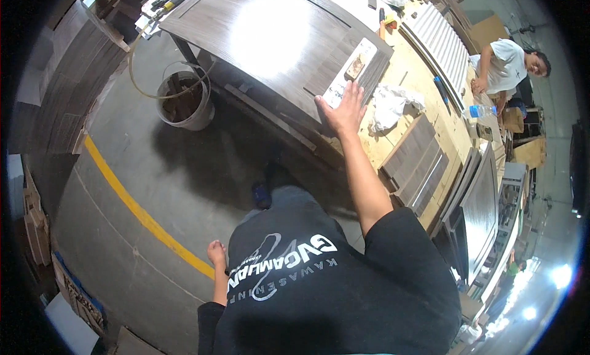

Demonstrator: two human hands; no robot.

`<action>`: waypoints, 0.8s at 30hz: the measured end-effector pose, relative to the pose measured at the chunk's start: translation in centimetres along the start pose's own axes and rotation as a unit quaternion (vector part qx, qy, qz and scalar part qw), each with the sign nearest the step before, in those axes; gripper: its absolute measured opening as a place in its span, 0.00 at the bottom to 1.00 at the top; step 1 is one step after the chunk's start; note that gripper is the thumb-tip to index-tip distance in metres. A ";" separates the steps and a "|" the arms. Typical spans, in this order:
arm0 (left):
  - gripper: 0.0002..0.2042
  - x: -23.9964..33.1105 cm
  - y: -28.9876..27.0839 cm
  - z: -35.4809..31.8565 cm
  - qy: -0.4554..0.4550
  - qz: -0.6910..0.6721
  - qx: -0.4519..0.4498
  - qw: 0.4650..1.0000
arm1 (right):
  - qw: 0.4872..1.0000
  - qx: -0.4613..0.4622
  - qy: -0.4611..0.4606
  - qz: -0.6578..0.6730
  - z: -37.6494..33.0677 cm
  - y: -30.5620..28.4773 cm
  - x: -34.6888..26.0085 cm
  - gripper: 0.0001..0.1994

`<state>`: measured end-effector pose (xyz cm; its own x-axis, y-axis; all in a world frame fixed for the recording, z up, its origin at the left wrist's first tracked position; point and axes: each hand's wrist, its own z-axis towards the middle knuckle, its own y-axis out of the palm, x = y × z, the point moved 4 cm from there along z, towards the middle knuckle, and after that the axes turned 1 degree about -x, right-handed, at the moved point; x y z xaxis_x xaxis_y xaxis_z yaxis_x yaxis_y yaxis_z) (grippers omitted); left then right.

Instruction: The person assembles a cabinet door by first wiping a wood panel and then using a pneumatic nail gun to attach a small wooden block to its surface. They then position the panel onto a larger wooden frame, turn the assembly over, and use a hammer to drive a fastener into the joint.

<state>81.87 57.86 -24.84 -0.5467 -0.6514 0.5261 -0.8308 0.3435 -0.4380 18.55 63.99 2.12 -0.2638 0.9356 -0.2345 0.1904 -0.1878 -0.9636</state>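
Observation:
My right hand (345,111) reaches forward with its fingers stretched out. It lies at the corner of a dark wood-grain panel (203,20), against a long white strip (337,90) with dark smudges. A small tan and brown block (355,66) sits on the strip just past my fingertips; whether they touch it I cannot tell. The panel rests flat on the workbench and reflects a bright glare. Down by my left side hangs my left hand (216,252), fingers curled in, and no object shows in it.
Crumpled white cloth (393,106) and grey-brown boards (415,164) lie on the yellowish bench (442,124). A bucket of scraps (187,103) stands under the panel's left side. Across the bench a person (507,63) works near a water bottle (482,111). Stacked boards (77,78) rise at left.

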 end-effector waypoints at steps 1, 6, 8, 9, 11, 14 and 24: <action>0.08 -0.2 -0.2 0.0 0.053 0.048 -0.014 0.997 | 1.000 0.007 0.001 0.000 0.0 0.0 0.0 0.59; 0.09 2.4 2.0 0.3 0.155 0.199 -0.071 0.965 | 0.999 0.038 -0.005 0.005 -0.2 0.2 0.0 0.56; 0.09 5.0 3.8 0.2 0.131 0.164 -0.105 0.972 | 0.999 0.033 -0.004 0.011 -0.3 0.1 0.0 0.57; 0.10 7.4 5.1 -0.2 0.184 0.136 -0.116 0.967 | 1.000 0.027 -0.002 0.013 -0.2 0.0 0.0 0.57; 0.10 12.8 7.6 -1.8 0.220 0.081 -0.140 0.962 | 1.000 0.016 -0.010 0.012 -0.3 -0.1 0.1 0.58; 0.10 23.3 11.2 -6.5 0.374 0.127 -0.177 0.902 | 0.999 0.020 -0.025 0.019 -0.5 0.0 0.2 0.56; 0.09 50.0 22.6 -17.1 0.701 0.118 -0.055 0.701 | 0.999 -0.047 -0.010 -0.020 -4.3 0.3 -2.0 0.53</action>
<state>33.96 44.67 4.01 -0.1705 0.7120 0.6812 -0.6601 0.4308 -0.6154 23.15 63.37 2.84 -0.2924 0.9354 -0.1987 0.2673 -0.1195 -0.9562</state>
